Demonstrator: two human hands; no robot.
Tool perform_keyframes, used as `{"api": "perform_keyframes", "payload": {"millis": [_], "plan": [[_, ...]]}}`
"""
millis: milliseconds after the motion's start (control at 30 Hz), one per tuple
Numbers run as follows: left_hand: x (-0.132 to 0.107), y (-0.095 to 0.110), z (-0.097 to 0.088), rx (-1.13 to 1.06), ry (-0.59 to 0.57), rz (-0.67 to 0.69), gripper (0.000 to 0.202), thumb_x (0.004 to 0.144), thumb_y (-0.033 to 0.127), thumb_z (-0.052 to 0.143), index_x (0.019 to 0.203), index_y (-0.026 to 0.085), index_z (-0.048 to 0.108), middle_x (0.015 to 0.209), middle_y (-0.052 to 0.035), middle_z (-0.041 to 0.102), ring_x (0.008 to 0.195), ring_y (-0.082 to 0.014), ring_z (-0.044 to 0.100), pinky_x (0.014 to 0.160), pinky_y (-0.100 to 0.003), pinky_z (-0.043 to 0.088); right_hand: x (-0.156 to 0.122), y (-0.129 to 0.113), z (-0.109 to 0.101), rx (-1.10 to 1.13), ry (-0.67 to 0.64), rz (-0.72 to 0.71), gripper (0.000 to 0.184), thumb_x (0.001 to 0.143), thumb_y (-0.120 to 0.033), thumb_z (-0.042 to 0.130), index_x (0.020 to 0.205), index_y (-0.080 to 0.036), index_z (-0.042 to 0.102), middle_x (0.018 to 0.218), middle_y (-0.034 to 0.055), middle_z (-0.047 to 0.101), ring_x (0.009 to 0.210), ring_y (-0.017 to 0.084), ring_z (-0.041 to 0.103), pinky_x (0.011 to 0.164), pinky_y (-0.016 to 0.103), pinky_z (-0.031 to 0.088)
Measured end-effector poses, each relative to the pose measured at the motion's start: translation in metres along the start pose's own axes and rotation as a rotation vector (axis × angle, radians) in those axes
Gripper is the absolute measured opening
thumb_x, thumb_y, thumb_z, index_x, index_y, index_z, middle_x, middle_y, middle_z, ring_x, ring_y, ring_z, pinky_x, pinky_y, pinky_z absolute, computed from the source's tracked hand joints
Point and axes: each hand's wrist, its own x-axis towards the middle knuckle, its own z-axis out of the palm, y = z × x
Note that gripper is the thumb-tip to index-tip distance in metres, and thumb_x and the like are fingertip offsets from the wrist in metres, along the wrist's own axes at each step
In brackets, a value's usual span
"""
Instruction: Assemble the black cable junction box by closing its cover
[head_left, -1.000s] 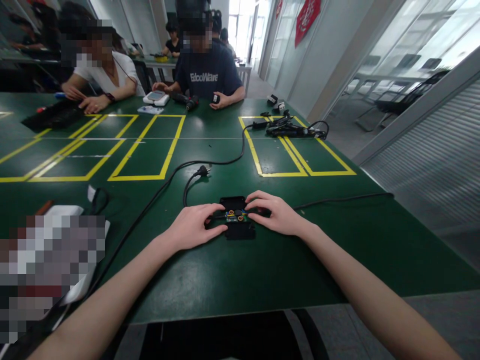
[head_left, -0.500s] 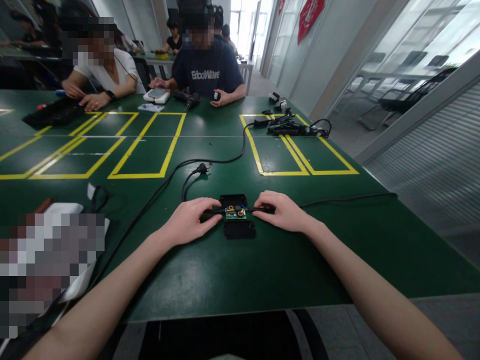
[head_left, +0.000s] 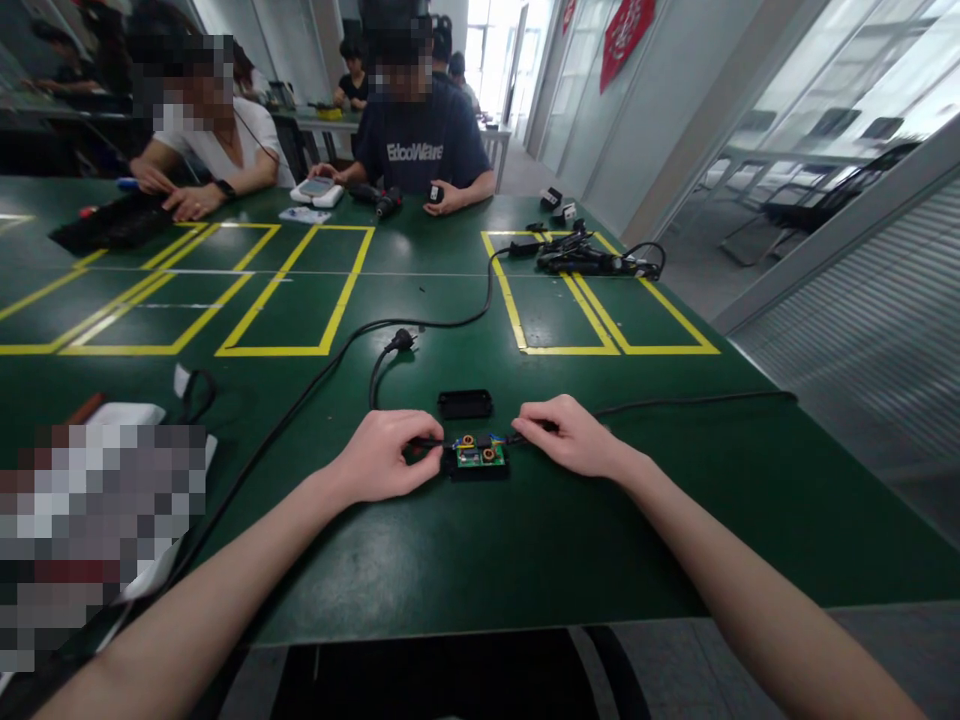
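Note:
A small green circuit board [head_left: 475, 453] with copper coils sits in a black case half [head_left: 477, 468] on the green table [head_left: 480, 540]. My left hand [head_left: 384, 455] is closed in a pinch on the black cable [head_left: 424, 441] at the board's left end. At the right end, my right hand [head_left: 571, 437] pinches the other black cable [head_left: 675, 402]. The second black case half [head_left: 465, 403] lies just behind the board, apart from both hands.
A black power cord with a plug [head_left: 401, 341] runs across the table behind the case. Yellow tape rectangles [head_left: 296, 290] mark the table. A heap of black cables and adapters [head_left: 585, 255] lies far right. Two people sit at the far side, with tools [head_left: 386, 200] before them.
Both hands have carried the circuit board by its cables from the far case half toward me and set it into the near case half.

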Motion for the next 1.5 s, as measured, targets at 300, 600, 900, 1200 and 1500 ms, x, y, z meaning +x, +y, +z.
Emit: {"api": "perform_keyframes", "payload": {"millis": [300,600,900,1200,1500], "plan": [[0.001,0.001,0.001,-0.011,-0.089,-0.052,0.01,0.08,0.021,0.058,0.079,0.018,0.068,0.062,0.0041,0.061,0.05,-0.0088,0.051,0.053,-0.02,0.037,0.002,0.002,0.005,-0.03,-0.03,-0.005,0.043,0.101,-0.037,0.05,0.062,-0.021,0.043,0.055,-0.0053,0.039,0.051,0.01,0.035,0.058,0.027,0.026],[0.002,-0.011,0.0,0.011,-0.079,-0.132,0.01,0.084,0.026,0.062,0.081,0.019,0.069,0.066,0.0035,0.064,0.056,-0.0101,0.057,0.055,-0.02,0.041,0.004,0.006,0.007,-0.045,0.01,0.017,0.036,0.103,-0.038,0.052,0.084,-0.017,0.074,0.07,0.0025,0.068,0.061,0.014,0.056,0.06,0.027,0.035],[-0.001,-0.01,0.001,-0.017,-0.043,-0.128,0.012,0.084,0.026,0.061,0.084,0.018,0.07,0.07,0.0013,0.068,0.06,-0.0111,0.062,0.057,-0.019,0.044,0.002,0.003,0.005,-0.097,-0.088,-0.118,0.034,0.087,-0.039,0.077,0.113,-0.017,0.078,0.077,0.0023,0.069,0.064,0.014,0.059,0.063,0.026,0.041],[-0.001,-0.011,0.0,-0.016,-0.088,-0.147,0.009,0.085,0.025,0.062,0.082,0.018,0.068,0.068,0.0027,0.067,0.057,-0.0101,0.059,0.055,-0.019,0.042,0.002,0.005,0.01,-0.089,0.004,-0.027,0.033,0.083,-0.039,0.083,0.108,-0.02,0.074,0.088,0.0035,0.075,0.072,0.017,0.067,0.066,0.026,0.047],[0.001,-0.013,-0.001,0.046,-0.041,-0.087,0.01,0.087,0.024,0.062,0.082,0.018,0.069,0.073,0.0006,0.068,0.063,-0.012,0.061,0.059,-0.021,0.043,0.001,0.006,0.009,-0.101,0.085,-0.094,0.021,0.086,-0.029,0.078,0.102,-0.02,0.069,0.094,0.004,0.074,0.079,0.018,0.069,0.068,0.027,0.05]]}}
